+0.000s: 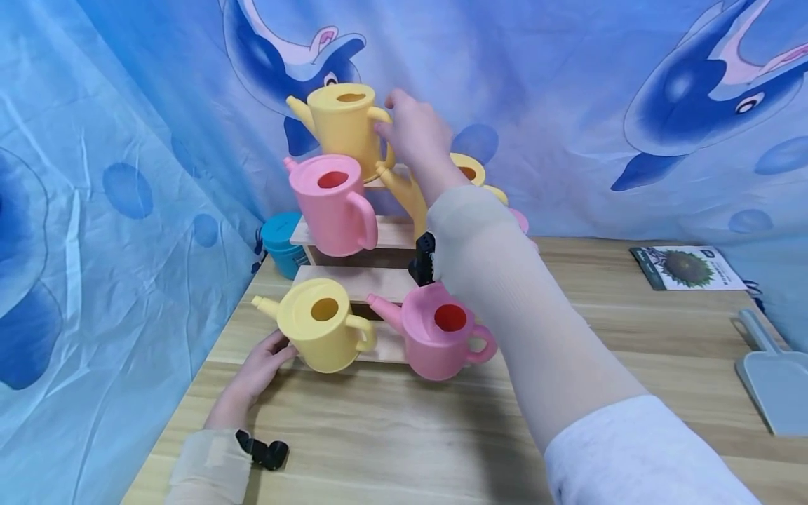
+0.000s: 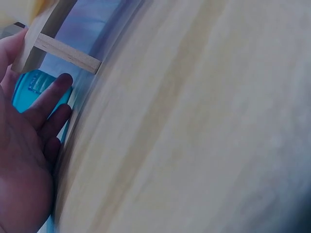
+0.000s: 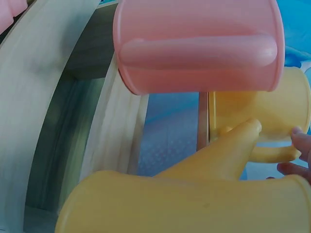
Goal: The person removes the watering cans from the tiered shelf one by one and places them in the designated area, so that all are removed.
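Note:
My right hand (image 1: 419, 130) is at the handle of the yellow watering can (image 1: 344, 126) on the stand's top tier, its fingers on both sides of the handle in the right wrist view. My left hand (image 1: 261, 372) holds the lower left corner of the wooden stand (image 2: 29, 53) between thumb and forefinger, its other fingers loosely extended. Just above it is a yellow watering can (image 1: 322, 326) on the lowest tier, beside a pink watering can (image 1: 435, 337). Another pink watering can (image 3: 199, 29) and a yellow one (image 3: 184, 204) stand higher up; my right arm partly hides the latter.
A teal tub (image 1: 284, 242) stands behind the stand's left side. To the right lie a seed packet (image 1: 691, 268) with a plant picture and a grey dustpan-like scoop (image 1: 783, 386). A blue dolphin-printed curtain (image 1: 536, 84) hangs behind and left of the wooden table (image 1: 391, 442).

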Demonstrator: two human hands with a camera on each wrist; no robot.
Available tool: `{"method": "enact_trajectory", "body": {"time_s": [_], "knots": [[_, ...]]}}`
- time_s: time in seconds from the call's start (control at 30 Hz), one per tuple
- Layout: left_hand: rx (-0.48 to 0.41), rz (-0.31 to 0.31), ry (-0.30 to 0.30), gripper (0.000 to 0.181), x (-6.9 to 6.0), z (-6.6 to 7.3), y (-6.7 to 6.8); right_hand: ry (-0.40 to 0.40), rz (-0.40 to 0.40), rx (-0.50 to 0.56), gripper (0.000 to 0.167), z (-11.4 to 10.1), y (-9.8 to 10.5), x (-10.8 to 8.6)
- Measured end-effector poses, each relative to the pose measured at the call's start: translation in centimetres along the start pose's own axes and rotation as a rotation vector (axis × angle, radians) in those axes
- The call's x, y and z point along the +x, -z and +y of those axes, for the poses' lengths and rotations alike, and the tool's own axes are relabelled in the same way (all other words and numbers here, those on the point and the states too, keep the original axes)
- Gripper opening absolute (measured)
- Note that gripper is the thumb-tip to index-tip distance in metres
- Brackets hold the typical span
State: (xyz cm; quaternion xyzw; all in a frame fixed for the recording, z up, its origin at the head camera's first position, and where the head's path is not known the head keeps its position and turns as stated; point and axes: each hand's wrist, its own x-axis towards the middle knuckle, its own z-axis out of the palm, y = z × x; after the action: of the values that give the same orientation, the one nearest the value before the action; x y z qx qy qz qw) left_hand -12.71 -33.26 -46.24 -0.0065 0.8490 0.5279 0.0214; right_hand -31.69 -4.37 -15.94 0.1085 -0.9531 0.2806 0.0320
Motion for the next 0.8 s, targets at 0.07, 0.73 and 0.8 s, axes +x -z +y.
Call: {"method": "enact_trajectory", "body": {"time_s": [0.07, 0.73, 0.8], "knots": [[0.001, 0.0, -0.002, 0.053, 0.0, 0.1, 0.1, -0.002, 0.0, 0.003, 0.051, -0.3, -0.1, 0.0], [-0.001, 0.003, 0.009, 0.052, -0.2, 0.6, 0.1, -0.01, -0.012, -0.028, 0.032, 1.0, 1.5, 0.1], [0.005, 0.003, 0.011, 0.052, -0.3, 0.7, 0.0, -0.016, -0.013, -0.014, 0.033, 1.4, 1.7, 0.1]]}}
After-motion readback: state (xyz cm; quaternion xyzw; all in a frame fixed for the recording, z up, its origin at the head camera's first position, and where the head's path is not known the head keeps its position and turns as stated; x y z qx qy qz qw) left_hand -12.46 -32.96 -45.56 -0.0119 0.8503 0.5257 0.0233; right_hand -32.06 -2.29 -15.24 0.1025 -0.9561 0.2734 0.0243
